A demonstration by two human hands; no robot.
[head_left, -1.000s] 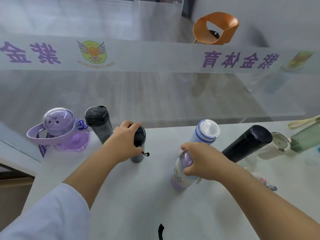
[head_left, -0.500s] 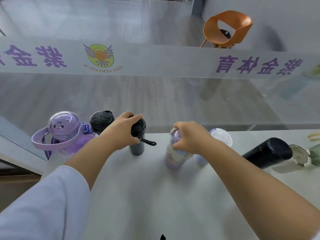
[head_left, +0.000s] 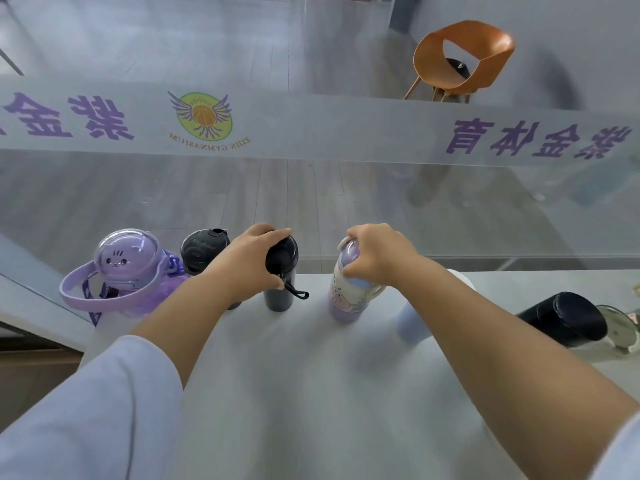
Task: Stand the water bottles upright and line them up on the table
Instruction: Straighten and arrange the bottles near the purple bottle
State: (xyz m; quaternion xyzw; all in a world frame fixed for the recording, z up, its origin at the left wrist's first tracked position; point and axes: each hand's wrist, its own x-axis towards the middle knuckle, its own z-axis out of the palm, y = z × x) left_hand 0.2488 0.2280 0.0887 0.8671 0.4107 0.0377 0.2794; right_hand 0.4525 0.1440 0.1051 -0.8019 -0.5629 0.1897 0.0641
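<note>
You are gripping two bottles at once on the white table (head_left: 277,393), both standing upright near its far edge by the glass panel (head_left: 311,202). Your left hand (head_left: 249,268) is wrapping the top of the black bottle (head_left: 281,271), fingers curling over the lid's far side and thumb pressing near its loop strap (head_left: 296,291), which is sticking out toward you. Your right hand (head_left: 377,256) is closing around the cap of the lilac bottle (head_left: 346,299), fingertips on the cap's left side and palm covering the top; the printed body below is showing clear of the hand. Both grips are narrow and holding.

To the left of the black bottle, a dark grey bottle (head_left: 202,251) is standing just beside your left wrist, and the purple bear jug (head_left: 126,271) with its carry strap is sitting at the table's left end. Behind your right forearm a pale blue bottle (head_left: 412,323) is partly hidden; you cannot tell how it stands. Further right, a black flask (head_left: 568,318) is lying on its side, and a clear-lidded one (head_left: 620,327) is lying at the frame's edge.
</note>
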